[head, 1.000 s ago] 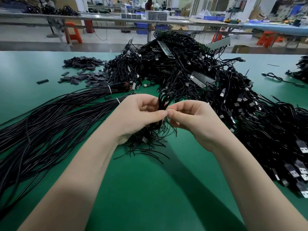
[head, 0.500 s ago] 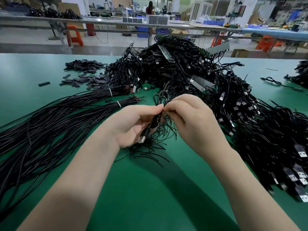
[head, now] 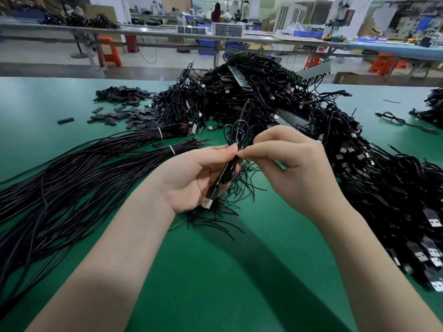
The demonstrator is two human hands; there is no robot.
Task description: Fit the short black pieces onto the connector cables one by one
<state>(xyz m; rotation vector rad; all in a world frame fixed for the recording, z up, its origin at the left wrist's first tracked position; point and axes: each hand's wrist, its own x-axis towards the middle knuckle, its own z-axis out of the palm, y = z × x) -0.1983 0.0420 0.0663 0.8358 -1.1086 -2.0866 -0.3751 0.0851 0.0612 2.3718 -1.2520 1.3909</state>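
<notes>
While left hand (head: 191, 173) and right hand (head: 287, 161) both pinch looped thin black plug cable (head: 227, 168), bare green table mat (head: 215, 271) lies near; black cable piles (head: 359, 164) crowd right side.

Both bare arms reach forward and the hands meet in the middle. The left hand (head: 191, 173) is palm up, thumb and fingers pinching together. The right hand (head: 287, 164) is curled, its fingertips (head: 242, 153) touching the left hand's fingertips.
</notes>
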